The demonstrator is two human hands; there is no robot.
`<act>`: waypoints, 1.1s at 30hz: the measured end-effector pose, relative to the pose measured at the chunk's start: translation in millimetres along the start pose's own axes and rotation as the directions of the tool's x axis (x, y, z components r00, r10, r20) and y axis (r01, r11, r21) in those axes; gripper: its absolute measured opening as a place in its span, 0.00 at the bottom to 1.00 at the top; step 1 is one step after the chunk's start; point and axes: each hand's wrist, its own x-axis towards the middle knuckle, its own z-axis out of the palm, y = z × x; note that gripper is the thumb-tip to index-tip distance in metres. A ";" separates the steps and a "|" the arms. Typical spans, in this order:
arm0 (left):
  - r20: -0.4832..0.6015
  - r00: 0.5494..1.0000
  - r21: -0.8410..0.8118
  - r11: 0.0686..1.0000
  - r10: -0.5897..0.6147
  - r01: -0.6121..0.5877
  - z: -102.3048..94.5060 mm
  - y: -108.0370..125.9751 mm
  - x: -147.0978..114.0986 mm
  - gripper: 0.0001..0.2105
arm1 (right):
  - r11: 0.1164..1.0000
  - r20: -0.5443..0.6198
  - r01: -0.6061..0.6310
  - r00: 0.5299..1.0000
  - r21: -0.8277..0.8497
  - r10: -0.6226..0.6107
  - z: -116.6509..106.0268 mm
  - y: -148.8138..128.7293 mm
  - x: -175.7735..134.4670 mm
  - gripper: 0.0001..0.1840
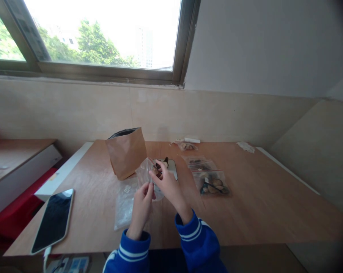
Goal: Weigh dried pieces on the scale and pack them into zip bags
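Observation:
My left hand (144, 199) is closed, its thumb and fingers pinching a clear zip bag (143, 170) near its side. My right hand (168, 185) is at the bag's mouth, fingers curled around brown dried pieces (158, 170) that look like dried mushroom slices. Whether those pieces are inside the bag's opening I cannot tell. Just behind the right hand lies a flat, pale, round-cornered plate (173, 167), like a small scale, with a dark-and-light piece (166, 161) on it. Flat clear bags (124, 206) lie beside my left hand.
An open brown paper pouch (128, 151) stands behind the bags. Filled zip bags (214, 184) of brown pieces lie on the right, and another small bag (185, 145) lies by the wall. A tablet (54, 220) with a white cable (47, 254) rests at the table's left edge.

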 end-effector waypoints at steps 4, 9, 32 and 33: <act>-0.044 0.999 -0.022 1.000 0.009 -0.010 1.2 -2.2 0.6 0.21 | 0.995 -0.066 0.026 0.997 -0.093 -0.032 1.6 -5.7 -7.1 0.28; -0.068 0.998 -0.060 0.998 -0.005 0.001 0.9 1.9 -0.4 0.23 | 0.988 -0.215 0.144 0.965 -0.058 -0.153 -1.4 -5.1 0.4 0.25; -0.076 0.997 -0.056 0.998 -0.020 0.016 -13.8 -8.9 4.3 0.23 | 0.785 -0.045 0.157 0.972 -0.600 -0.229 16.8 111.8 63.7 0.11; -0.073 0.997 -0.058 0.998 -0.020 0.016 -13.7 -9.3 3.9 0.23 | 0.797 -0.049 0.157 0.973 -0.583 -0.227 14.8 112.0 64.0 0.11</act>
